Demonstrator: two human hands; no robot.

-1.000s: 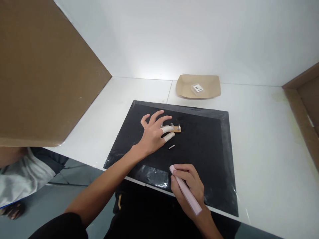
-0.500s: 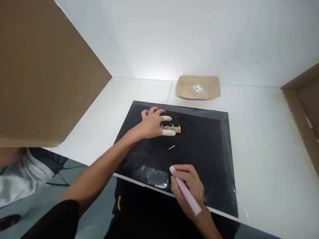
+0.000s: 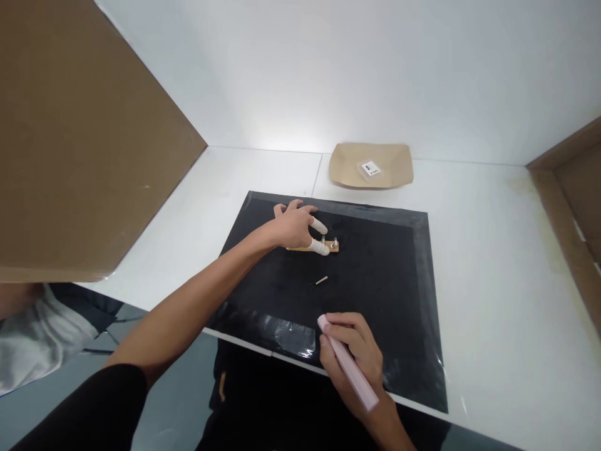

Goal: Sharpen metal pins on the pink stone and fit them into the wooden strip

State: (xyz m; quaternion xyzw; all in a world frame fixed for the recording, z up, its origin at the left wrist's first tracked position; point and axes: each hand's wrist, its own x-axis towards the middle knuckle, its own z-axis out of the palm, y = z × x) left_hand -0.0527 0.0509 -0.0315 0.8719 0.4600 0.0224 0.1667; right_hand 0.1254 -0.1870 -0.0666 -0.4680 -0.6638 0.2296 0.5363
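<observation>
My left hand point(image 3: 300, 228) reaches over a narrow wooden strip point(image 3: 334, 247) carrying small upright metal fittings point(image 3: 335, 242). White finger cots cover its thumb and forefinger, which are apart on either side of the strip near one fitting; the other fingers are spread. The hand hides much of the strip's middle. Nearer to me, a short thin metal rod point(image 3: 322, 280) lies on the black mat point(image 3: 375, 282). My right hand point(image 3: 354, 347) is closed around a pale pink, pen-like stick point(image 3: 350, 363) at the mat's front edge, its upper end pointing toward the rod.
At the back of the white table point(image 3: 488, 263) stands a brown paper tray point(image 3: 340, 166) with a small clear, labelled case point(image 3: 369, 169) inside. Brown cardboard panels point(image 3: 94, 144) flank the table. A person's grey sleeve point(image 3: 42, 338) shows at the lower left.
My left hand has moved right along the strip, and its thumb and forefinger have come somewhat closer together. My right hand keeps its hold on the pink stick, nearly still.
</observation>
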